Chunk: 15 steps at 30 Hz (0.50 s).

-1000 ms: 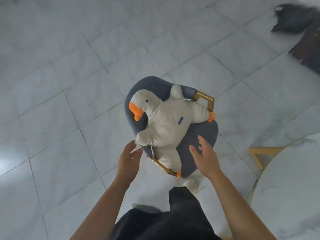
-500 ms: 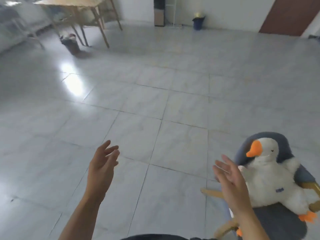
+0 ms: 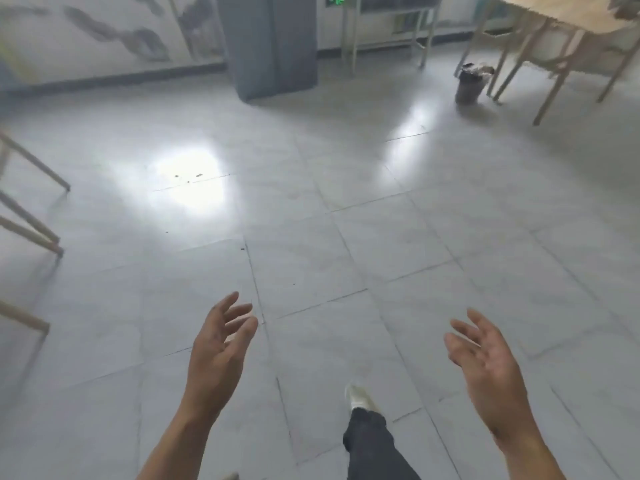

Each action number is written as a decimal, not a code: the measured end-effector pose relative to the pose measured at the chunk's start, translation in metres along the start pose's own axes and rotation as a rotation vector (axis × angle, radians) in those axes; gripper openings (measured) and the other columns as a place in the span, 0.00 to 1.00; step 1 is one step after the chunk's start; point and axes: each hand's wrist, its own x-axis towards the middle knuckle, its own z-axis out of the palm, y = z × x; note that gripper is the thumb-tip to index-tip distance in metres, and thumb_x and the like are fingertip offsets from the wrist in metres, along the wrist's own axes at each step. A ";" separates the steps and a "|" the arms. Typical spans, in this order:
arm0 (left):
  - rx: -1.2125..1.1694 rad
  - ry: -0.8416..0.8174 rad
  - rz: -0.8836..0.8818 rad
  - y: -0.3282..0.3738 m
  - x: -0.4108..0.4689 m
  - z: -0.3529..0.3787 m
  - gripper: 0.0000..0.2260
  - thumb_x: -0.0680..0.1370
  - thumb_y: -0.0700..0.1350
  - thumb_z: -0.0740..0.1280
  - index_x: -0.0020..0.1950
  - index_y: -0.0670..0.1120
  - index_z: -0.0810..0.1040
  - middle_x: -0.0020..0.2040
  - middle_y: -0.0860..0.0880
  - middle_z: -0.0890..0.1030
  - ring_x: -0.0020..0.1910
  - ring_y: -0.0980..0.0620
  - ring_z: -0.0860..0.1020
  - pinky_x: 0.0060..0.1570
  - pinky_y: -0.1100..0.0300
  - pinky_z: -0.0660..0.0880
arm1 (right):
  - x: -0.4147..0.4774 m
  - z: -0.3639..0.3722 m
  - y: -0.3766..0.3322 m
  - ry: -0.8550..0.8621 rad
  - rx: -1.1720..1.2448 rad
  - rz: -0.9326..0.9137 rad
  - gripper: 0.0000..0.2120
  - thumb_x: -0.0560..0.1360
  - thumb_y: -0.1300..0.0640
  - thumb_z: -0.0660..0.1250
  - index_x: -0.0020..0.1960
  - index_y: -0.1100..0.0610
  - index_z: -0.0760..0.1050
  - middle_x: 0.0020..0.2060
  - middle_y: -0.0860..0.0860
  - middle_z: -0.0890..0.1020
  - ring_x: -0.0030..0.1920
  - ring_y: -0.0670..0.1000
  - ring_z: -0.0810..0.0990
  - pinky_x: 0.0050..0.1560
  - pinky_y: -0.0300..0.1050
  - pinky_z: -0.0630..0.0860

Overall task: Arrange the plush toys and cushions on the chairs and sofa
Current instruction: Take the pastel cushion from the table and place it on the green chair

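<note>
No plush toy, cushion, chair seat or sofa shows in the head view now. My left hand (image 3: 221, 344) is raised over the grey tiled floor at lower centre-left, fingers spread and holding nothing. My right hand (image 3: 485, 358) hovers at lower right, palm turned inward, fingers apart and empty. Between the two arms my leg in dark trousers with a white shoe (image 3: 358, 396) steps forward on the tiles.
A wooden table (image 3: 568, 19) on slanted legs stands at the far right, with a dark waste bin (image 3: 469, 84) beside it. A grey pillar (image 3: 273, 46) rises at the back centre. Wooden legs (image 3: 31, 233) jut in from the left edge. Open tiled floor (image 3: 346, 209) lies ahead.
The view has swung left, away from the blue chair with the white duck plush, which has left the frame. Both hands stay empty and spread; a foot now steps forward.
</note>
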 end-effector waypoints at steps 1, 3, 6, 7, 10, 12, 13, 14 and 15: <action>0.011 0.037 -0.008 -0.002 0.009 -0.004 0.23 0.75 0.53 0.70 0.71 0.57 0.73 0.60 0.55 0.83 0.58 0.58 0.82 0.63 0.43 0.78 | 0.024 0.018 -0.007 -0.056 -0.005 -0.017 0.24 0.80 0.57 0.71 0.73 0.44 0.69 0.63 0.43 0.81 0.63 0.45 0.80 0.64 0.47 0.75; 0.049 0.116 -0.026 -0.003 0.027 -0.014 0.20 0.80 0.48 0.71 0.70 0.57 0.73 0.60 0.55 0.83 0.57 0.61 0.82 0.64 0.43 0.78 | 0.071 0.051 -0.021 -0.183 -0.021 -0.047 0.25 0.80 0.57 0.71 0.74 0.46 0.68 0.64 0.44 0.80 0.61 0.41 0.80 0.57 0.40 0.74; 0.042 0.318 -0.054 0.009 0.043 -0.040 0.19 0.81 0.43 0.69 0.70 0.58 0.72 0.61 0.55 0.82 0.58 0.59 0.81 0.65 0.42 0.77 | 0.126 0.109 -0.056 -0.368 -0.064 -0.080 0.26 0.80 0.59 0.71 0.75 0.48 0.68 0.64 0.46 0.80 0.59 0.39 0.80 0.58 0.42 0.75; 0.023 0.391 -0.061 0.016 0.046 -0.050 0.19 0.81 0.43 0.69 0.70 0.58 0.72 0.61 0.55 0.82 0.60 0.57 0.81 0.65 0.42 0.77 | 0.141 0.130 -0.070 -0.432 -0.084 -0.096 0.27 0.80 0.59 0.71 0.75 0.48 0.68 0.64 0.47 0.81 0.59 0.40 0.80 0.60 0.45 0.75; -0.034 0.603 -0.079 0.029 0.047 -0.082 0.18 0.81 0.46 0.69 0.69 0.59 0.72 0.61 0.55 0.82 0.62 0.53 0.81 0.65 0.41 0.77 | 0.167 0.202 -0.116 -0.650 -0.146 -0.190 0.28 0.80 0.58 0.71 0.76 0.48 0.67 0.64 0.47 0.81 0.60 0.39 0.80 0.55 0.41 0.76; -0.087 0.763 -0.093 0.032 0.041 -0.103 0.18 0.78 0.52 0.71 0.68 0.62 0.73 0.59 0.57 0.83 0.62 0.55 0.81 0.65 0.42 0.77 | 0.170 0.255 -0.145 -0.794 -0.180 -0.267 0.28 0.80 0.58 0.71 0.77 0.48 0.67 0.63 0.45 0.80 0.60 0.39 0.80 0.51 0.35 0.75; -0.115 0.842 -0.105 0.030 0.037 -0.113 0.19 0.76 0.54 0.70 0.66 0.63 0.73 0.59 0.58 0.83 0.62 0.55 0.81 0.66 0.42 0.76 | 0.167 0.282 -0.156 -0.864 -0.197 -0.302 0.28 0.80 0.58 0.71 0.77 0.48 0.67 0.63 0.44 0.81 0.60 0.39 0.80 0.51 0.34 0.75; -0.143 0.914 -0.113 0.028 0.034 -0.124 0.19 0.74 0.56 0.69 0.65 0.64 0.74 0.59 0.59 0.83 0.62 0.55 0.81 0.66 0.42 0.76 | 0.163 0.309 -0.165 -0.931 -0.213 -0.335 0.28 0.80 0.58 0.71 0.77 0.48 0.67 0.63 0.43 0.81 0.60 0.39 0.80 0.50 0.33 0.75; -0.170 0.978 -0.114 0.023 0.032 -0.136 0.20 0.73 0.58 0.70 0.64 0.65 0.74 0.59 0.59 0.83 0.62 0.55 0.81 0.67 0.41 0.75 | 0.157 0.337 -0.172 -0.993 -0.229 -0.365 0.28 0.80 0.57 0.71 0.77 0.47 0.67 0.63 0.43 0.81 0.60 0.39 0.81 0.50 0.32 0.76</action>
